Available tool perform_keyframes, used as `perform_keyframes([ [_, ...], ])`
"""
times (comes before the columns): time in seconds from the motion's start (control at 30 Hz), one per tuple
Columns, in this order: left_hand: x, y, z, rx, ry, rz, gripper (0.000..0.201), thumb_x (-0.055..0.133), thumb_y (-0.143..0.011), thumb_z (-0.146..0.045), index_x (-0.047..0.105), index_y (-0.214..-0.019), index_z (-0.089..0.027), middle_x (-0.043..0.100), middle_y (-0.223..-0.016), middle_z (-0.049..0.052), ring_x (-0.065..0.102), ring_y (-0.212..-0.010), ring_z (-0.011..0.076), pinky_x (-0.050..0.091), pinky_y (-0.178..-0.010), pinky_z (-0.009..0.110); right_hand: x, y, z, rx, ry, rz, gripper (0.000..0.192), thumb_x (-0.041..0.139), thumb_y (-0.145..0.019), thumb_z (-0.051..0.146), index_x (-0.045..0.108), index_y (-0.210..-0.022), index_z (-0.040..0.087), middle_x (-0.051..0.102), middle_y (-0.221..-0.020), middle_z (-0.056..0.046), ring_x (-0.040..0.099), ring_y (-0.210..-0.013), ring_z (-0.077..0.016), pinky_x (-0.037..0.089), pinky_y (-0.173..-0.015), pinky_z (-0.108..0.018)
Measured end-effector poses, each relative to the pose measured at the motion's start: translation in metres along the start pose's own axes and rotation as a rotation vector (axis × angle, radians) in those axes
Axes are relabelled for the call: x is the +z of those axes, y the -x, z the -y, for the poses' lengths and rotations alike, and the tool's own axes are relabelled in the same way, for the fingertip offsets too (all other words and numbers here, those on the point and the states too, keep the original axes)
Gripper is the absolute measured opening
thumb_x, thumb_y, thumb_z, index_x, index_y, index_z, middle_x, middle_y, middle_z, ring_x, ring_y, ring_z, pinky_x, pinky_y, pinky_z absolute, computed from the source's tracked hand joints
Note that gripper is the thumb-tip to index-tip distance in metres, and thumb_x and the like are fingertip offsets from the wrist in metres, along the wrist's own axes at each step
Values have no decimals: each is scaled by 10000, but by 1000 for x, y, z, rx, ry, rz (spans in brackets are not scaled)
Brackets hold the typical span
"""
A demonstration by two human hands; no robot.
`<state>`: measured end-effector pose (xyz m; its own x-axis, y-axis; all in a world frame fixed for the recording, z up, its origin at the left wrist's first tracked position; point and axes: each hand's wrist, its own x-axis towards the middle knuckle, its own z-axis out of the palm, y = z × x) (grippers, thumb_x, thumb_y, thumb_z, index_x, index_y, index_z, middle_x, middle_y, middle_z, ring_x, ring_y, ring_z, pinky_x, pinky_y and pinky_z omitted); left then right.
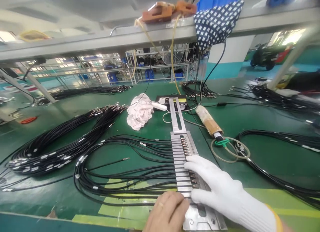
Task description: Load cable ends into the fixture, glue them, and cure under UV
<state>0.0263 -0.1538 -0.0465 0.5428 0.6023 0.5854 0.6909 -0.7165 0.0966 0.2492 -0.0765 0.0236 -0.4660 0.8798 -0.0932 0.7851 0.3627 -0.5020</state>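
the slotted metal jig [180,161] lay by the workbench's [161,127] front edge, black cables [112,192] in its slots. the gloved right hand [217,185] spread its fingers wide over it; the bare left hand's [166,212] fingers curled at its left edge, their grip unclear.

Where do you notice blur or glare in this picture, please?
Head view: black cables toward the right edge look smeared; head view: the window at upper right washes out to white; head view: the metal fixture looks clearer.
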Motion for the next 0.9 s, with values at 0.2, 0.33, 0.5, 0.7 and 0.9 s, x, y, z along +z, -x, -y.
perform_keyframes([
  [0.2,12,-52,15,-97,81,-26,409,378,-906,-3,474,-1299,-67,549,-1169,181,550,-1085,258,574,-885,418,-18,-16,-37,-25,47,-285,548,450,-936,493,589,-1398,232,462,-1508,-54,441,-1398,-258,356,-1176,-491],
  [0.33,30,-88,23,-87,38,-1,466,447,-846,13,428,-1302,-82,547,-1196,183,568,-1111,307,569,-907,490,-42,-37,-66,-83,313,-530,464,482,-929,410,661,-1277,161,586,-1374,-118,548,-1285,-314,459,-1070,-533],
  [0.5,61,-103,42,-46,-46,-58,404,492,-917,-107,427,-1314,-74,546,-1232,213,566,-1175,322,571,-915,469,-68,-51,-65,136,531,-518,379,523,-917,295,669,-1201,91,646,-1192,-178,653,-1028,-324,524,-889,-477],
  [0.7,88,-92,81,59,-17,-17,334,501,-903,-98,527,-1234,-128,592,-1147,144,594,-1129,256,554,-960,375,-44,-65,-57,416,658,-456,477,602,-940,274,594,-1401,151,669,-952,-129,669,-822,-262,464,-709,-376],
  [0.9,81,-157,102,1,-43,67,505,439,-898,-53,463,-1395,-141,512,-1382,158,521,-1295,261,513,-1049,414,-20,-76,-83,165,881,-911,487,735,-813,249,689,-1281,120,600,-738,-66,587,-614,-199,398,-605,-334],
])
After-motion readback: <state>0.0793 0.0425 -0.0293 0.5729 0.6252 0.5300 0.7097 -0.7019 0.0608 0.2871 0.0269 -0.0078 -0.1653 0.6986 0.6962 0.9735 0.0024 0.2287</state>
